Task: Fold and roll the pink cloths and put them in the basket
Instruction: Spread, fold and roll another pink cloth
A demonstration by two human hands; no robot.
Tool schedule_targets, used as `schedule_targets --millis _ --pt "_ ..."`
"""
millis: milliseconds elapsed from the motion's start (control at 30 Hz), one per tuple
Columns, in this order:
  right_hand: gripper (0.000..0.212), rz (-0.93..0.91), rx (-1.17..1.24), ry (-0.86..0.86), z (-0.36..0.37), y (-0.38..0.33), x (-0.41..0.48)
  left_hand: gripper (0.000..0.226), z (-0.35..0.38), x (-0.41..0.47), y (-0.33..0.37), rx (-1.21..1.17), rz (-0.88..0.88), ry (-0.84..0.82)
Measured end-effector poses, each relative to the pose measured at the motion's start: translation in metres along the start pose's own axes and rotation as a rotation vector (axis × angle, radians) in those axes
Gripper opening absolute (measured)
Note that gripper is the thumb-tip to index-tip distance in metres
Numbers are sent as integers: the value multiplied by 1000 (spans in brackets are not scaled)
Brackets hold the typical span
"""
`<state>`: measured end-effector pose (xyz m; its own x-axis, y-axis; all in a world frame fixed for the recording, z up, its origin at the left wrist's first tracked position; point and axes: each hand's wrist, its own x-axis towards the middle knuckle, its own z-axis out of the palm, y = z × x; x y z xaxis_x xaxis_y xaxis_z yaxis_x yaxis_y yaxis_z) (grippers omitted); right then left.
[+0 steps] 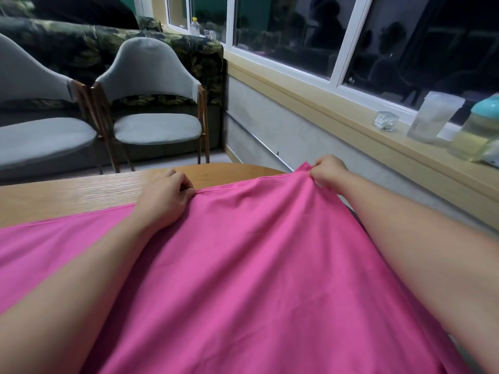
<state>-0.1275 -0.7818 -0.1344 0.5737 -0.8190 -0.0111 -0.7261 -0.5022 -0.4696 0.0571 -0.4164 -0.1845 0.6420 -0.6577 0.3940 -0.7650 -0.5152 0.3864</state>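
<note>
A large pink cloth lies spread over the wooden table and fills most of the view. My left hand pinches its far edge near the middle of the table. My right hand pinches the far right corner and holds it lifted a little above the table's rounded end. Both forearms stretch out over the cloth. No basket is in view.
Two grey chairs stand beyond the table in front of a leaf-patterned sofa. On the window ledge at right stand a small glass cube, a frosted container and a bottle with a teal lid.
</note>
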Motion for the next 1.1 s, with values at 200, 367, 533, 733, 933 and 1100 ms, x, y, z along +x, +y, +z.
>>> schedule_targets --millis 200,367,533,733,933,1100 --pt "17 -69 45 46 7 1 9 9 2 0 2 6 3 4" --pt "9 -125 -9 173 20 2 13 10 1 -1 3 -4 -28 7" --pt "13 -174 -138 239 32 -3 11 10 4 0 3 7 -57 16" --pt "17 -203 -249 273 40 -1 13 9 6 0 1 43 -63 28" --pt "19 -243 -240 255 38 2 18 7 8 2 2 49 -77 33" --pt "39 -186 -10 142 24 15 14 8 8 2 2 52 -99 25"
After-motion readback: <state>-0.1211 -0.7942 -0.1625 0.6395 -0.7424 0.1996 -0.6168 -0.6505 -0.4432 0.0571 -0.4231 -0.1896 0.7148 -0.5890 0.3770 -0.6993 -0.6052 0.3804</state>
